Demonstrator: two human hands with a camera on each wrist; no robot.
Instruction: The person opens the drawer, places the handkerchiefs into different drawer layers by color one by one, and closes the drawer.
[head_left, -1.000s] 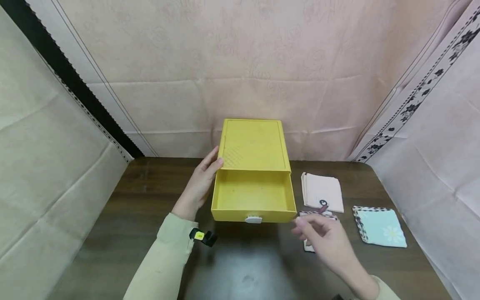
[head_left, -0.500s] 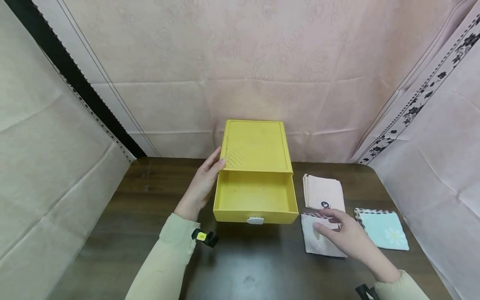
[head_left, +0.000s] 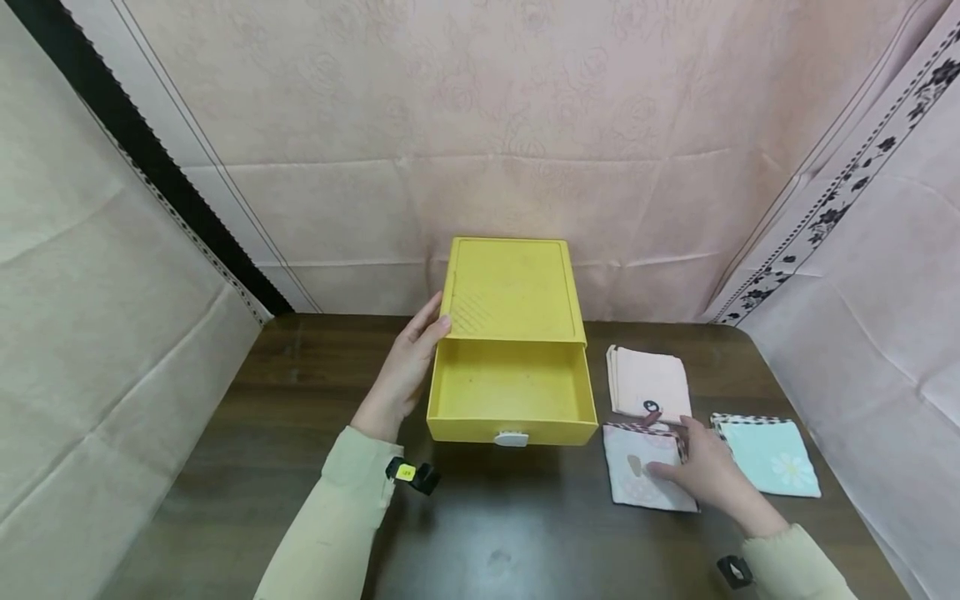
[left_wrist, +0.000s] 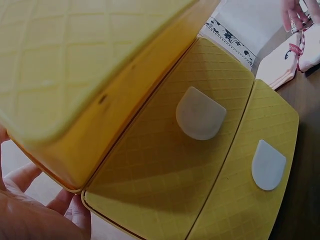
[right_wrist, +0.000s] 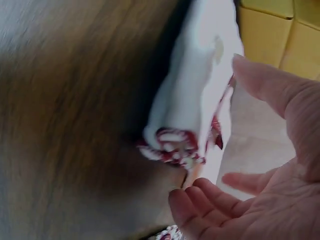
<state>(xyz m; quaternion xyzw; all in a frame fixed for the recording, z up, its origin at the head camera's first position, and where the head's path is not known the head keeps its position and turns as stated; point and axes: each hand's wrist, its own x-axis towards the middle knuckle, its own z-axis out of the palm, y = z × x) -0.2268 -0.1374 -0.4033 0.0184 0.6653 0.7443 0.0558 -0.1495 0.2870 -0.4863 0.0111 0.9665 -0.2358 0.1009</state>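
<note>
My left hand (head_left: 397,371) rests against the left side of a yellow drawer cabinet (head_left: 513,287), thumb at the front edge of its top. The cabinet's top drawer (head_left: 512,429) is pulled out, its bare floor showing. Two lower drawers with white knobs (left_wrist: 201,114) are pushed in. On the right, my right hand (head_left: 708,467) spreads over a folded white small towel (head_left: 637,487) with a checked edge, thumb over its face and fingers by its right edge. In the right wrist view the fingers stand apart beside the towel's folded, red-trimmed corner (right_wrist: 175,145).
Behind the white towel lies a folded pale pink towel (head_left: 648,379) with a small dark round mark. A folded mint towel (head_left: 772,458) with a flower lies right of my right hand. Cloth curtains (head_left: 480,167) enclose the dark wooden table (head_left: 487,533) at the back and sides.
My right hand has moved right, from beside the open drawer's front corner to over the white towel, uncovering most of it. The left hand has stayed on the cabinet.
</note>
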